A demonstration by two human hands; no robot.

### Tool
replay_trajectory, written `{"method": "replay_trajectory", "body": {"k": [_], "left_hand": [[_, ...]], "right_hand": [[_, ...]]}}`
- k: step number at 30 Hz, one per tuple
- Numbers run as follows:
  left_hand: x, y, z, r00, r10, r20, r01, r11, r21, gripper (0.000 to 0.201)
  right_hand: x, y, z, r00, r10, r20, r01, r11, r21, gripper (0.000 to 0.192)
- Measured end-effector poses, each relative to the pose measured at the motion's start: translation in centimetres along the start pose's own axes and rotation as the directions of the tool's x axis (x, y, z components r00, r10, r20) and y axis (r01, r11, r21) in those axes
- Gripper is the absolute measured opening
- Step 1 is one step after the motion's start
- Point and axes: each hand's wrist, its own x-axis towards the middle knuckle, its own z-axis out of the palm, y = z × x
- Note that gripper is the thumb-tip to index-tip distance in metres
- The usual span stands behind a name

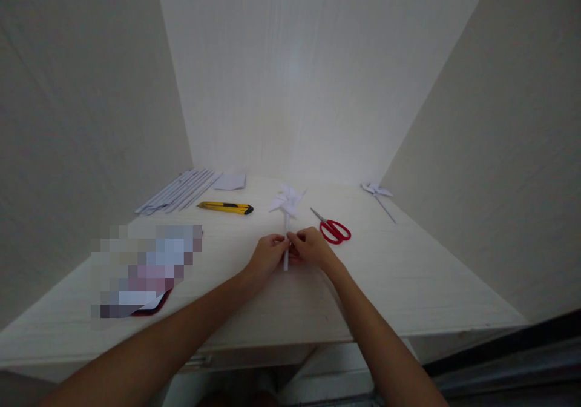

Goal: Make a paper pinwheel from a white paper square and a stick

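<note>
- While pinching the stick of a white paper pinwheel [287,202] at mid-counter [408,286]: left hand [265,257] and right hand [312,248], both closed on it.
- Just right: red scissors [334,230].
- Far left: yellow utility knife [226,208].

You've got a white paper pinwheel [286,201] with its thin white stick running toward you, lying flat mid-table. Its folded blades fan out at the far end, just left of the red scissors. The stick's lower part sits between your fingers, near end poking out below.
</note>
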Motion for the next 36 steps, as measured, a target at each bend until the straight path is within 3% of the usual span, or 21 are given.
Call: {"method": "replay_trajectory", "body": {"k": [9, 18, 26, 36], "left_hand": [[0.0, -0.1, -0.2, 0.999, 0.003, -0.037, -0.001, 0.999, 0.051, 0.011], [0.4, -0.7, -0.4, 0.999, 0.021, 0.026, -0.021, 0.999, 0.032, 0.013], [0.4, -0.8, -0.6, 0.999, 0.042, 0.034, -0.043, 0.999, 0.032, 0.01], [0.8, -1.0, -0.3, 0.993, 0.104, 0.047, -0.106, 0.993, 0.043, 0.005]], "right_hand": [[0.5, 0.5, 0.1, 0.995, 0.053, 0.086, -0.074, 0.962, 0.263, 0.034], [0.8, 1.3, 0.9, 0.989, 0.034, 0.142, -0.091, 0.905, 0.415, 0.029], [0.7, 1.1, 0.8, 0.995, 0.008, 0.104, -0.048, 0.918, 0.394, 0.029], [0.7, 0.4, 0.1, 0.99, 0.112, -0.086, -0.094, 0.976, 0.198, 0.025]]}}
